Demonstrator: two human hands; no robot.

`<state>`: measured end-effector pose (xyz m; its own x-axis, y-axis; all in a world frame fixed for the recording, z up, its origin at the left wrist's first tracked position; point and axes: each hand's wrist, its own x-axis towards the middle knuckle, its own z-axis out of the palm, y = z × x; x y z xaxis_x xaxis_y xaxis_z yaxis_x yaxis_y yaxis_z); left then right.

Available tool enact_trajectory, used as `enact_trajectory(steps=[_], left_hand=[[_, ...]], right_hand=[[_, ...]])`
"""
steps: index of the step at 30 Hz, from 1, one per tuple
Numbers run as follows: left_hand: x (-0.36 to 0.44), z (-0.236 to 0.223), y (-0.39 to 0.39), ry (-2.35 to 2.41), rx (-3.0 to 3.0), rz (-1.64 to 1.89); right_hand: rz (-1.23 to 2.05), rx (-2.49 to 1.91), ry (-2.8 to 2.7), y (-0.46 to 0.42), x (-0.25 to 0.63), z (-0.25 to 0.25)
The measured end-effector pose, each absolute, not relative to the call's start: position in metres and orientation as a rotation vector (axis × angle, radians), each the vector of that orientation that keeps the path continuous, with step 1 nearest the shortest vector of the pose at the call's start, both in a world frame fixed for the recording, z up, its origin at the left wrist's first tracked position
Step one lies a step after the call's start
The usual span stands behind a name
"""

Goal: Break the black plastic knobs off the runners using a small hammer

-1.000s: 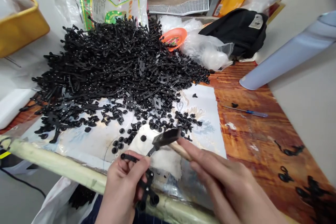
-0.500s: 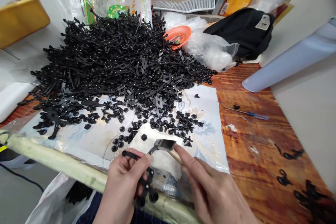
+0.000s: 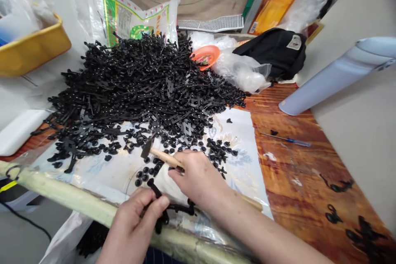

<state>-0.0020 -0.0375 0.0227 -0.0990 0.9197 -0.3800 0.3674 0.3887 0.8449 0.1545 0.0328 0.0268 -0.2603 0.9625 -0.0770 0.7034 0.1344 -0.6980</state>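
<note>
Black jointed plastic linkage at six o'clock, pinched between thumb and fingers of your left hand. Your right hand looks closed around the wood-handled, dark-headed hammer, head towards ten o'clock; a loose sweep could scatter the small round black studs nearby. If your pinch slackens, the linkage might pivot. Left hand sits near: a stray blow could catch it.

The wooden table carries a patterned sheet, a screwdriver and some black parts
</note>
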Motion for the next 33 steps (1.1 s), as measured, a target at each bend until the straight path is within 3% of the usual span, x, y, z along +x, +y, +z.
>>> enact_trajectory(steps=[15, 33], left_hand=[[-0.002, 0.023, -0.003, 1.3, 1.547, 0.224], [-0.009, 0.024, 0.004, 1.355, 1.434, 0.204]], right_hand=[[1.054, -1.798, -1.798, -0.003, 0.199, 0.026], [0.879, -1.761, -1.734, -0.014, 0.201, -0.006]])
